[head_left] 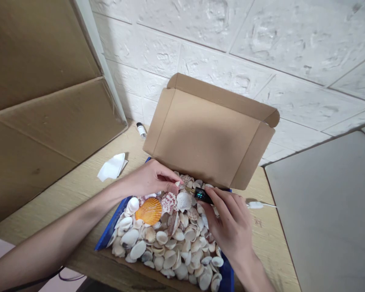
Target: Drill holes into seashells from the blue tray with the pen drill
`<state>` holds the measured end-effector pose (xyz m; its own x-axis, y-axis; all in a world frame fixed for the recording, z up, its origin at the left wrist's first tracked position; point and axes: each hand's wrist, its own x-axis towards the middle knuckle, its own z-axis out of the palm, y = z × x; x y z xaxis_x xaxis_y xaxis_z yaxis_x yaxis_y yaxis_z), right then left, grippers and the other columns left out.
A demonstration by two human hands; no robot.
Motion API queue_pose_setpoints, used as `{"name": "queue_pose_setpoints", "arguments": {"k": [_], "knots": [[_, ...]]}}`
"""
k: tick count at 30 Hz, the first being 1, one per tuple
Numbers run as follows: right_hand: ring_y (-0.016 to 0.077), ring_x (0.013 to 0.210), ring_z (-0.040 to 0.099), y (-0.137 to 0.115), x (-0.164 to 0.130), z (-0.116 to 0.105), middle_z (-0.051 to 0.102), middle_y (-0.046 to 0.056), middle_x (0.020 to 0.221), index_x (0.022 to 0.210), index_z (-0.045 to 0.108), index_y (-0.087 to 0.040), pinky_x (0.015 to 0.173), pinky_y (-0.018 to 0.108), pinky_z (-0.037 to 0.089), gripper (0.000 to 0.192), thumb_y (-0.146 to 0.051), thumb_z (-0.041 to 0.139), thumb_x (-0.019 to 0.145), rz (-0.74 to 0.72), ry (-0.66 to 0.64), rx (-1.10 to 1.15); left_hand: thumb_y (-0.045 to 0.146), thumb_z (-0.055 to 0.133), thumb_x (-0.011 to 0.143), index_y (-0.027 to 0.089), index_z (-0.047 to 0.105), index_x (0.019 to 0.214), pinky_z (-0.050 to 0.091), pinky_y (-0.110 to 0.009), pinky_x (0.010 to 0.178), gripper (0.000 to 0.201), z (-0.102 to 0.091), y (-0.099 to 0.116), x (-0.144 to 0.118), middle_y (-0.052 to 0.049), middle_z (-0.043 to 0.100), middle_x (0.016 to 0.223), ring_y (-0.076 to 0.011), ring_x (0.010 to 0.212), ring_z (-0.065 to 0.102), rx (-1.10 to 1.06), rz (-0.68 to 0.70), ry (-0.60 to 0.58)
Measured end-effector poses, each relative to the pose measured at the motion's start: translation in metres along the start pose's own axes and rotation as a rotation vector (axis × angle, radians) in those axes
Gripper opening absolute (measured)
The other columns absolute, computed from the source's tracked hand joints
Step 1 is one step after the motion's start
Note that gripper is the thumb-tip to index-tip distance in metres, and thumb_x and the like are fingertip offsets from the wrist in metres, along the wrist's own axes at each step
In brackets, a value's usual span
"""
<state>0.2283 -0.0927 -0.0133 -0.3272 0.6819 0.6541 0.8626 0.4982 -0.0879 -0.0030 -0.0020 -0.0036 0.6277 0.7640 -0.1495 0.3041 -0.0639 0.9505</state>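
Note:
Between thumb and fingertips, my left hand (150, 178) pinches a small white shell (178, 183) over the far part of a box. My right hand (231, 221) grips a black pen-like rotary tool (203, 195) with a lit display and a thin brass-coloured tip. That tip points left at the held shell; whether they touch I cannot tell. Below both hands, the blue-sided cardboard box (108, 235) is full of loose shells, mostly white and beige. An orange scallop shell (149, 211) and a red-speckled shell (169, 202) lie on top near my left hand.
The box's lid (207, 134) stands raised against the white brick-patterned wall (200, 36). A crumpled white tissue (112, 167) and a small black-capped bottle (140, 130) are on the wooden table (85, 178). Tall cardboard (48, 134) rises at left; a white cable connector (255, 205) lies right.

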Motion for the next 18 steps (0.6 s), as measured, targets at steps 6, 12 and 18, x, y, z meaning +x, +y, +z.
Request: {"name": "queue_pose_setpoints", "arguments": {"k": [6,12,18], "knots": [[0.0145,0.068,0.065,-0.0016,-0.0003,0.0021,0.071,0.007,0.084,0.114,0.06,-0.01,0.056,0.024,0.048,0.029,-0.03,0.052,0.095,0.034,-0.168,0.061,0.033,0.071,0.075,0.014,0.078,0.098,0.048,-0.026,0.064,0.031,-0.0011,0.0006,0.0009,-0.01,0.078,0.085,-0.0185,0.068,0.065,-0.028,-0.008,0.022],[0.0155,0.07,0.064,-0.0028,0.002,0.0025,0.071,0.007,0.085,0.114,0.061,-0.01,0.061,0.026,0.049,0.029,-0.031,0.056,0.093,0.003,-0.116,0.021,0.029,0.07,0.077,0.011,0.078,0.099,0.047,-0.025,0.064,0.029,0.0003,0.0043,-0.0001,-0.01,0.077,0.082,-0.0168,0.069,0.064,0.037,-0.002,0.0],[0.0172,0.078,0.062,-0.0019,0.0005,0.003,0.071,0.008,0.093,0.114,0.062,-0.011,0.069,0.029,0.049,0.03,-0.024,0.064,0.088,-0.014,-0.065,0.015,0.028,0.073,0.078,0.011,0.076,0.102,0.047,-0.022,0.065,0.03,0.0028,0.0084,-0.0015,-0.009,0.076,0.082,-0.0147,0.071,0.064,0.083,0.022,-0.006]]}}
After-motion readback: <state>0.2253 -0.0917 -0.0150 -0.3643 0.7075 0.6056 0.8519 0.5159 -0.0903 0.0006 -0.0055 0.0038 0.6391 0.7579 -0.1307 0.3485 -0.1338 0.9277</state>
